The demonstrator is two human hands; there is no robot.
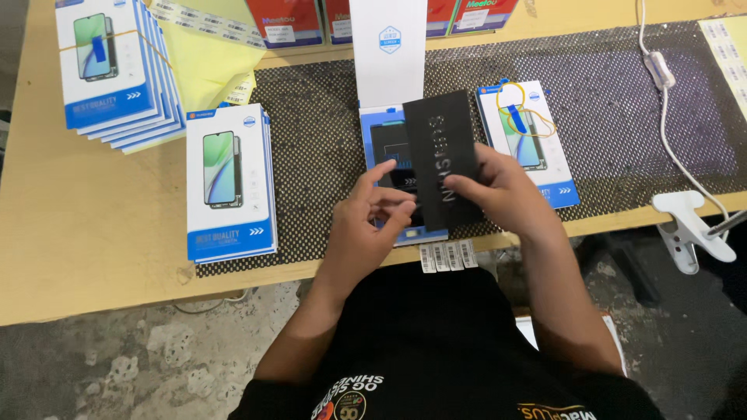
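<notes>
My right hand (498,190) grips a flat black rectangular sleeve (442,152) and holds it tilted over an open blue-and-white phone-screen box (383,136). The box's white lid (388,50) stands flipped up behind it. Inside the box, a dark screen panel (387,152) shows partly, the sleeve covering its right side. My left hand (372,218) hovers at the box's front left, fingers curled and touching the sleeve's lower edge. A strip of barcode stickers (447,255) lies at the table edge just below.
A black perforated mat (622,117) covers the wooden table (78,202). Stacks of white-and-blue boxes sit at left (229,183) and far left (113,66); one rubber-banded box (529,140) lies right. Sticker strips, yellow paper, a white cable (665,93) and a white clamp (689,225) surround.
</notes>
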